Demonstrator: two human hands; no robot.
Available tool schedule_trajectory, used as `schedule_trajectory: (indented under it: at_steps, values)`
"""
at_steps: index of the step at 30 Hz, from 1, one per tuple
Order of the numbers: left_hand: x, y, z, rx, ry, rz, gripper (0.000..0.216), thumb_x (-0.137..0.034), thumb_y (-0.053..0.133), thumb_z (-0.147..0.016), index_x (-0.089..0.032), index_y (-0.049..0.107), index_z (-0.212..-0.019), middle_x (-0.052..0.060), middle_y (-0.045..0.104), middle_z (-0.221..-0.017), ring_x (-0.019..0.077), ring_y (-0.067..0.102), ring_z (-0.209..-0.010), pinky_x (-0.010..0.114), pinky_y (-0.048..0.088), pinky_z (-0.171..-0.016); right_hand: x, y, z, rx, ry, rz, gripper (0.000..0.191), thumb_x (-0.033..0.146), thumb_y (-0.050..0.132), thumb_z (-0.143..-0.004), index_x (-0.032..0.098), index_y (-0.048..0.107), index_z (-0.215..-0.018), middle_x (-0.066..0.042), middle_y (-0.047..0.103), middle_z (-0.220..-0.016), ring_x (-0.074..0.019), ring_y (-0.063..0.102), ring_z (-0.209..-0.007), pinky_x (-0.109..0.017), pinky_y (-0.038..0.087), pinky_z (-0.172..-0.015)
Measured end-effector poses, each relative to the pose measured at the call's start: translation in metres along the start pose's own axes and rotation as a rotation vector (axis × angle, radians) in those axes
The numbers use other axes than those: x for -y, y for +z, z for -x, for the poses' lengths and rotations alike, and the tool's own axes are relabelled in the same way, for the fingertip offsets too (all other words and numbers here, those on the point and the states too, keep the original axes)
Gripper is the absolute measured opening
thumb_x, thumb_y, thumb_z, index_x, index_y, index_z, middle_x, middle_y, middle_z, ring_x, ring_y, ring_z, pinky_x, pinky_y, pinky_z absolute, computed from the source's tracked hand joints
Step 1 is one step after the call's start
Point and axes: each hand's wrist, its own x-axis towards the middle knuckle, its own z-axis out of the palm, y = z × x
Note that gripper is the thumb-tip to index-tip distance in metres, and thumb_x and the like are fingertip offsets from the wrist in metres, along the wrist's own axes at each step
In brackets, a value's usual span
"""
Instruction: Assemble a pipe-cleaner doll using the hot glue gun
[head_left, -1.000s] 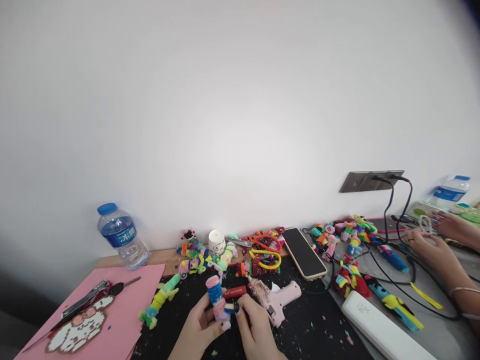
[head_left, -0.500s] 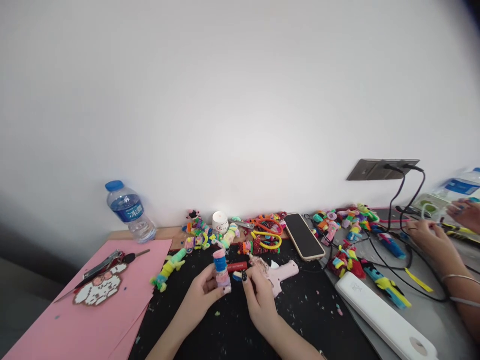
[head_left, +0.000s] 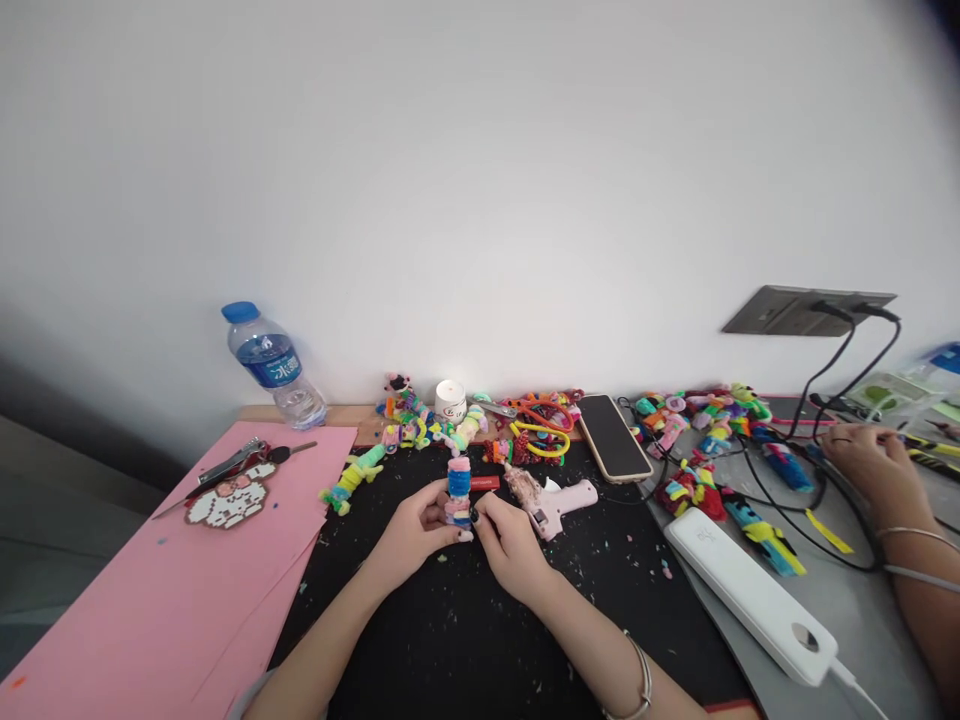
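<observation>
My left hand is closed around a small upright pipe-cleaner figure wound in pink and blue bands, over the black mat. At its lower right side, my right hand is pinched with fingertips against the figure; a small piece there is mostly hidden by the fingers. Just right of the hands lies a pink glue gun, its nozzle end crusted. A small red item with white lettering rests behind my right hand.
Behind are finished pipe-cleaner figures, a white cup, scissors and a phone. Left, a water bottle and pink sheets. Right, a white elongated device, black cables and another person's hand.
My right hand has moved left, bringing its small piece against the figure. The view has tilted down slightly. The other person's nearer hand has shifted; their farther hand is out of sight.
</observation>
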Motion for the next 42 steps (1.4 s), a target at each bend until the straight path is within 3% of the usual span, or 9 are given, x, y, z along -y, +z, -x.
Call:
schedule_trajectory:
  at_steps: [14,22,25,28,31,34,37,42]
  values:
    - [-0.006,0.001,0.001,-0.008,-0.012,-0.010,0.043,-0.021,0.073,-0.064,-0.015,0.056,-0.103,0.003,0.061,-0.089,0.0190,0.060,-0.086,0.032,0.048,-0.079,0.003,0.001,0.000,-0.017,0.009,-0.033,0.019,0.014,0.038,-0.087,0.019,0.043,-0.069,0.003,0.042,-0.063,-0.0110,0.039,-0.056,-0.023,0.032,-0.053]
    - [-0.006,0.001,0.000,-0.035,-0.004,0.003,0.050,-0.022,0.073,-0.063,-0.015,0.053,-0.109,0.005,0.062,-0.093,0.0204,0.060,-0.089,0.034,0.048,-0.081,0.003,-0.001,0.002,-0.057,0.023,-0.035,0.019,0.017,0.037,-0.088,0.020,0.043,-0.071,0.003,0.043,-0.062,-0.0115,0.040,-0.056,-0.023,0.032,-0.053]
    - [-0.006,-0.001,0.000,-0.048,-0.006,-0.097,0.051,-0.025,0.069,-0.067,-0.014,0.053,-0.114,0.006,0.063,-0.093,0.0195,0.060,-0.085,0.031,0.048,-0.076,0.004,-0.001,0.002,-0.072,0.026,-0.026,0.019,0.017,0.037,-0.088,0.020,0.042,-0.070,0.003,0.042,-0.062,-0.0112,0.040,-0.055,-0.023,0.032,-0.052]
    - [-0.009,-0.005,0.002,-0.107,0.036,-0.365,0.050,-0.029,0.064,-0.071,-0.016,0.054,-0.118,0.002,0.063,-0.081,0.0150,0.056,-0.069,0.026,0.045,-0.062,0.003,-0.002,0.002,-0.136,0.048,-0.002,0.020,0.016,0.036,-0.088,0.020,0.040,-0.069,0.004,0.039,-0.060,-0.0115,0.039,-0.054,-0.024,0.030,-0.052]
    - [-0.015,-0.007,0.005,-0.161,0.120,-0.660,0.041,-0.032,0.060,-0.073,-0.020,0.058,-0.112,-0.001,0.058,-0.073,0.0116,0.047,-0.056,0.024,0.039,-0.054,0.002,-0.002,0.004,-0.161,0.053,0.014,0.020,0.017,0.036,-0.088,0.020,0.040,-0.069,0.004,0.038,-0.060,-0.0116,0.038,-0.054,-0.024,0.029,-0.052]
    - [-0.020,-0.006,0.009,-0.221,0.216,-0.806,0.029,-0.033,0.059,-0.074,-0.020,0.060,-0.100,0.001,0.056,-0.079,0.0128,0.044,-0.059,0.025,0.037,-0.057,0.002,0.000,0.005,-0.149,0.042,0.020,0.019,0.016,0.037,-0.087,0.020,0.041,-0.069,0.003,0.040,-0.060,-0.0118,0.039,-0.054,-0.025,0.030,-0.052]
    - [-0.024,-0.001,0.012,-0.172,0.288,-0.745,0.017,-0.032,0.051,-0.082,-0.018,0.059,-0.087,0.001,0.053,-0.076,0.0140,0.046,-0.063,0.025,0.037,-0.059,0.004,0.003,0.006,-0.128,0.023,0.019,0.020,0.016,0.037,-0.086,0.020,0.041,-0.068,0.003,0.040,-0.059,-0.0117,0.039,-0.053,-0.024,0.030,-0.051]
    - [-0.024,0.010,0.014,-0.070,0.321,-0.591,0.026,-0.029,0.037,-0.090,-0.017,0.056,-0.076,0.002,0.052,-0.071,0.0149,0.049,-0.067,0.026,0.038,-0.064,0.008,0.005,0.006,-0.073,-0.008,0.002,0.022,0.018,0.035,-0.088,0.020,0.041,-0.067,0.003,0.043,-0.058,-0.0111,0.040,-0.051,-0.023,0.031,-0.050]
